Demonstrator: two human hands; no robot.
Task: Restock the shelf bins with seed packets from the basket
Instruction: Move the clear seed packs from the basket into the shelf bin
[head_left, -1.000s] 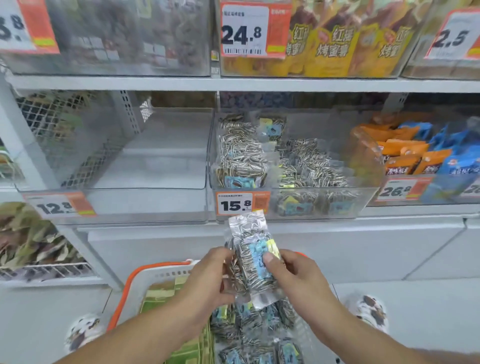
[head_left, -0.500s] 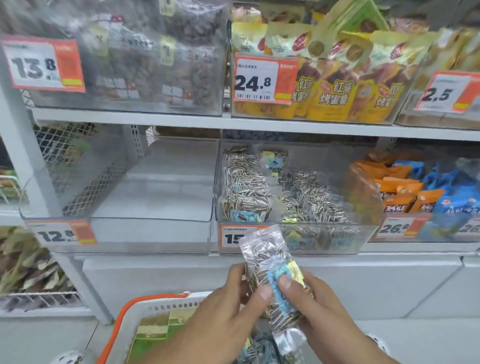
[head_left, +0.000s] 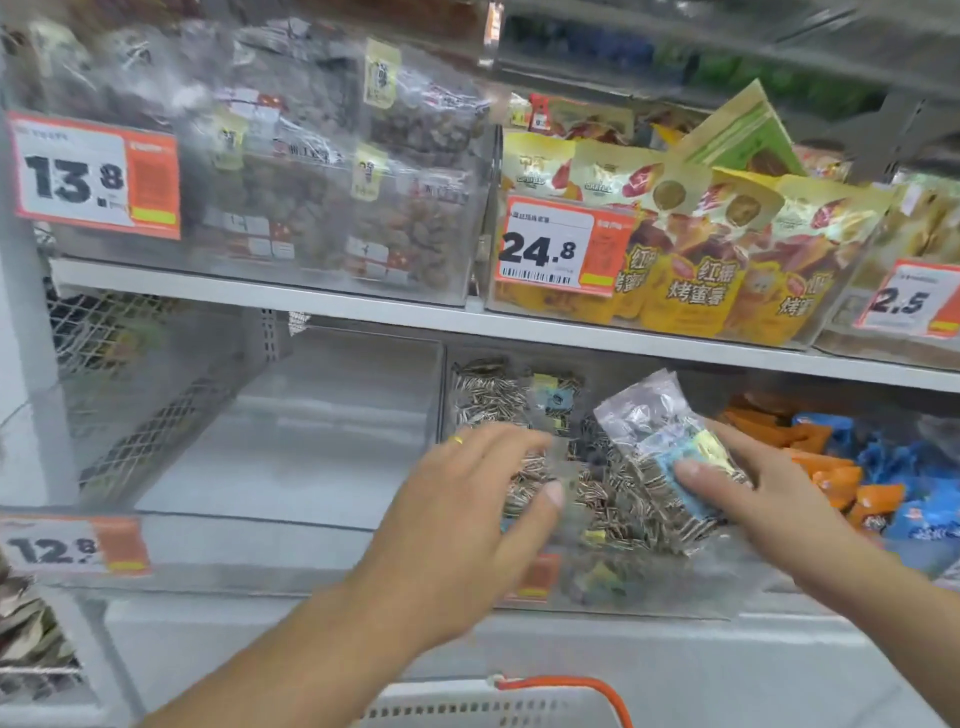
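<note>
My right hand grips a clear seed packet with a blue and yellow label, held tilted over the middle clear bin of the lower shelf. That bin holds several striped sunflower seed packets. My left hand hovers with spread fingers in front of the same bin's left half and holds nothing; a ring shows on one finger. The white basket with an orange handle peeks in at the bottom edge, its contents out of view.
An empty clear bin tagged 12.8 sits left of the seed bin. Orange and blue snack packets fill the bin to the right. The upper shelf carries bins of nuts and yellow snack bags.
Both hands rose from above the basket to the middle bin. My left hand let go of the packet and spread open; my right hand carried it up over the bin.
</note>
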